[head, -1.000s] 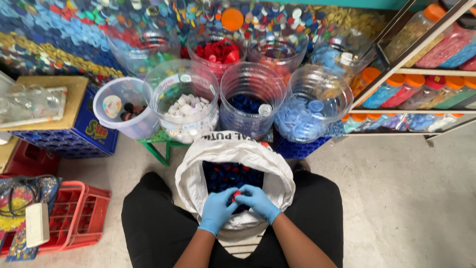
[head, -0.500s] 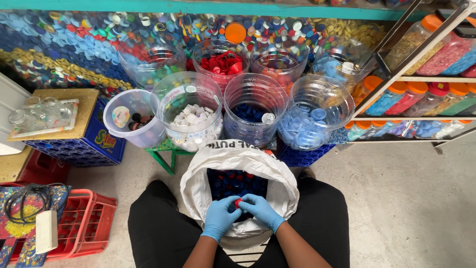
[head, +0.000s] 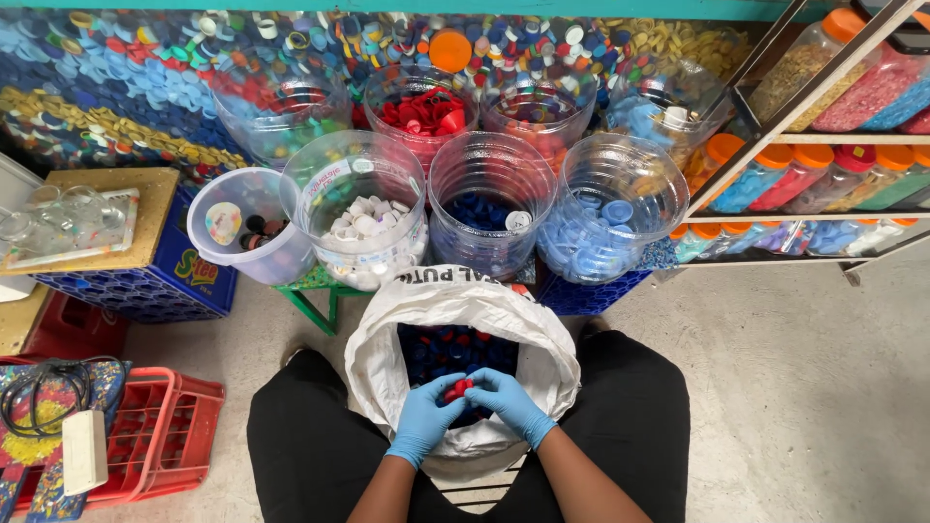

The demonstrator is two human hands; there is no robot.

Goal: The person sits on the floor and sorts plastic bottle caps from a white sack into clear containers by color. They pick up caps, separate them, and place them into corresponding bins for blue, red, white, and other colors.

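Since a second ago the view has dropped a little and closed in, so the tubs sit higher in the picture, while both hands stay bunched together over the sack's mouth. Far left, a red crate [head: 145,431] lies on the floor with a white adapter [head: 84,450] and its cable on a patterned mat just beside it, out of the way of the work; behind them a blue crate [head: 179,276] carries a board with a clear tray, serving as a makeshift tabletop. Next come the clear tubs, set in an arc within arm's reach so each colour has its own place: a small tub [head: 242,228] of mixed caps, a white-cap tub [head: 363,218], a dark-blue tub [head: 489,208] and a pale-blue tub [head: 615,218], with a red-cap tub [head: 421,107] in the row behind. The sack [head: 465,310] stands between the person's knees, its rim rolled down to hold it open. Over it the left hand [head: 426,416] and right hand [head: 511,402], in blue gloves, meet and pinch a few red caps [head: 457,389] between the fingertips, above the dark caps inside. To the right a shelf [head: 823,145] holds jars of sorted caps. The floor is bare concrete, and a cap mosaic covers the wall behind.
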